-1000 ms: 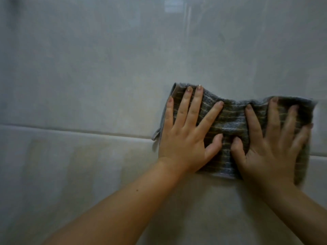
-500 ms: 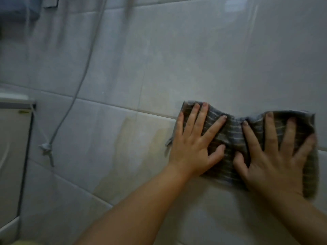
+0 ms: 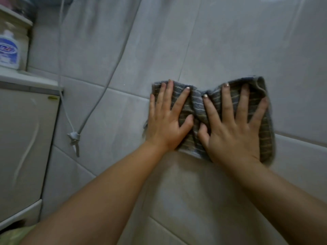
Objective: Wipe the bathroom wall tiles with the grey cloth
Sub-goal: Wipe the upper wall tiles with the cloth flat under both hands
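Both hands flat on grey cloth (image 3: pixel 198 106), pressing it against wall tiles (image 3: pixel 230 41) over a grout line. Left hand (image 3: pixel 168 121) on cloth's left half, fingers straight and spread; right hand (image 3: pixel 231 126) on right half, same. Cloth bunched between the thumbs. Grey cable (image 3: pixel 99 96) hangs left; white bottle (image 3: pixel 8 50) on shelf (image 3: pixel 30 80) at wall's left edge.

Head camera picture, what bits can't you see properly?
1. Head view, the grey cloth: the left hand and right hand, pressed flat on it, cover much of it.
2. Head view, the wall tiles: the patch behind the cloth is hidden.
3. Head view, the bottle: cut by the left edge, label too blurred to read.
4. Head view, the cord: its top leaves the top edge.
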`<state>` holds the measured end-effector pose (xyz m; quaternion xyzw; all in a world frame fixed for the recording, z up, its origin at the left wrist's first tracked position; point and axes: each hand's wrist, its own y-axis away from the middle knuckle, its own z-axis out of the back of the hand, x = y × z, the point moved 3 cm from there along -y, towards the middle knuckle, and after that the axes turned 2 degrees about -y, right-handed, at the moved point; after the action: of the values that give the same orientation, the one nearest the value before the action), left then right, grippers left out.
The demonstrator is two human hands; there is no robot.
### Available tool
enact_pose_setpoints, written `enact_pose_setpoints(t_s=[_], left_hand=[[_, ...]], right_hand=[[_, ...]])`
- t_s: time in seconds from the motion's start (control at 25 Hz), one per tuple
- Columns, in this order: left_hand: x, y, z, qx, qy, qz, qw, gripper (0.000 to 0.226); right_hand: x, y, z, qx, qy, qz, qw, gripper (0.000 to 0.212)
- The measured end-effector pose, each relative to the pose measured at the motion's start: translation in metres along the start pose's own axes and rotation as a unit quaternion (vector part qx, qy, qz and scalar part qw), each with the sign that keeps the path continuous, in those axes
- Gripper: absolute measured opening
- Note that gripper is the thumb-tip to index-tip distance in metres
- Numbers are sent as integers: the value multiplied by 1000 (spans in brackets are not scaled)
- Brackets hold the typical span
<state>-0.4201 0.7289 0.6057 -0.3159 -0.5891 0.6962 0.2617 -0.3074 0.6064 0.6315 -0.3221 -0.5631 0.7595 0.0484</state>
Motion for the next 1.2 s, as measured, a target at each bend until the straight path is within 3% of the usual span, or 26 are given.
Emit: enact_pose_setpoints(t_s=[0.16,0.44,0.64,0.72,0.92,1.08,1.2], left_hand=[[34,40,-7,-18,1,10,1000,67],[12,114,-10,18,4,-5,1000,71],[19,26,-3,-23,15,33,999,69],[36,20,-3,-4,2,32,999,69],[62,85,-11,-1,-11,40,999,70],[33,140,-12,31,-3,-5,999,72],[22,115,-9,40,4,-57,998,73]], right_hand=[[30,19,-15,-4,3,31,1000,66],[28,84,-10,23,-3,95,995,65],[13,3,-4,-4,7,-9,1000,67],[30,-11,-9,12,-2,-17,1000,69],[72,40,-25,25,-12,84,996,63],[68,109,-24,29,-1,110,994,59],[44,104,-15,1,9,91,996,57]])
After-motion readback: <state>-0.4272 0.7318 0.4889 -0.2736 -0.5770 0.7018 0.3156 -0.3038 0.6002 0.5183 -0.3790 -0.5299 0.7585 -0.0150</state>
